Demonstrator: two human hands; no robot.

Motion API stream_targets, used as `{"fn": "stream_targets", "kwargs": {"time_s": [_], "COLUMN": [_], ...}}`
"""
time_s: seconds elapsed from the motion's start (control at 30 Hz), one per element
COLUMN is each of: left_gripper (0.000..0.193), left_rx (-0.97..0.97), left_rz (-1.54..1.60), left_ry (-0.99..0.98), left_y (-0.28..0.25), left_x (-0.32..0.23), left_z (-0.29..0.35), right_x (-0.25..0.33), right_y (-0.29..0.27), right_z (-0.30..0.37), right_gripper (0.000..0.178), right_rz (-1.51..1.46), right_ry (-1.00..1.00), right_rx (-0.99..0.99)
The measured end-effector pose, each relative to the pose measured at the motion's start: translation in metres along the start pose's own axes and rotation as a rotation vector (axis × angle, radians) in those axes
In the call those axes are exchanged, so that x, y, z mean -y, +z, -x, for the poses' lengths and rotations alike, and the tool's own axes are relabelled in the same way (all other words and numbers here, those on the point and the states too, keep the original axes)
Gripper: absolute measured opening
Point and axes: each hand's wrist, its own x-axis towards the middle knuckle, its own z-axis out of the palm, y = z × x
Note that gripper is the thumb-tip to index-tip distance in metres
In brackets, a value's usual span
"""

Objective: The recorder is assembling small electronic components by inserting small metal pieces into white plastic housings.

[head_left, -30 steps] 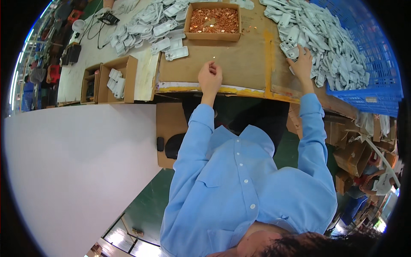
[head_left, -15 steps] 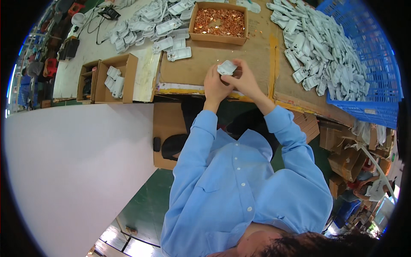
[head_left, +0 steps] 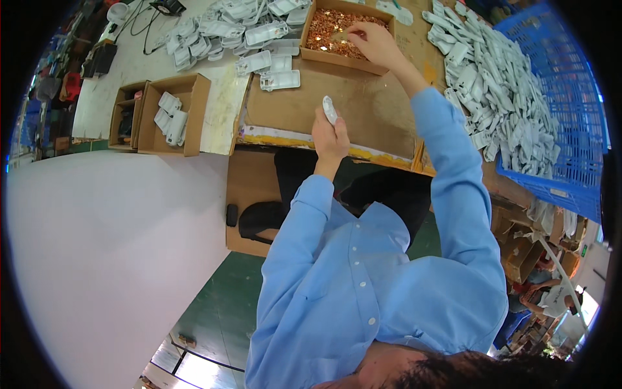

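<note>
My left hand [head_left: 329,135] is shut on a small white plastic part [head_left: 330,109], held upright above the cardboard-covered bench [head_left: 363,117]. My right hand [head_left: 372,40] reaches forward into a shallow cardboard box of small copper-coloured pieces [head_left: 324,29], fingertips pinched down among them. I cannot tell whether it has hold of a piece. Both sleeves are light blue.
A heap of white plastic parts [head_left: 499,97] lies to the right, spilling from a blue crate [head_left: 570,110]. More white parts [head_left: 240,26] sit at the back left. An open cardboard box [head_left: 170,113] with a few white parts stands on the left. Boxes clutter the floor at the right.
My right hand left the white part and reached forward into the copper-piece box. My left hand kept the white part and stayed near the bench's front.
</note>
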Motion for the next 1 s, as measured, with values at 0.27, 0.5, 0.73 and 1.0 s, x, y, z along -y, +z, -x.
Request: {"fn": "stream_targets", "kwargs": {"time_s": [0.27, 0.5, 0.73, 1.0], "left_gripper": [0.042, 0.041, 0.036, 0.038], "left_rx": [-0.002, 0.012, 0.027, 0.0], "left_rz": [-0.142, -0.173, -0.224, -0.18], "left_ry": [-0.06, -0.049, -0.073, -0.038], "left_y": [0.001, 0.001, 0.001, 0.003], "left_x": [-0.001, -0.009, -0.008, -0.012], "left_z": [0.004, 0.002, 0.0, 0.0], "right_x": [-0.023, -0.025, -0.012, -0.014], "right_y": [0.034, 0.044, 0.041, 0.025], "right_z": [-0.059, -0.066, -0.068, -0.061], "right_gripper": [0.022, 0.026, 0.044, 0.017], "right_rz": [0.68, 0.681, 0.608, 0.223], "right_ry": [0.076, 0.191, 0.302, 0.159], "right_rx": [0.381, 0.447, 0.463, 0.071]}}
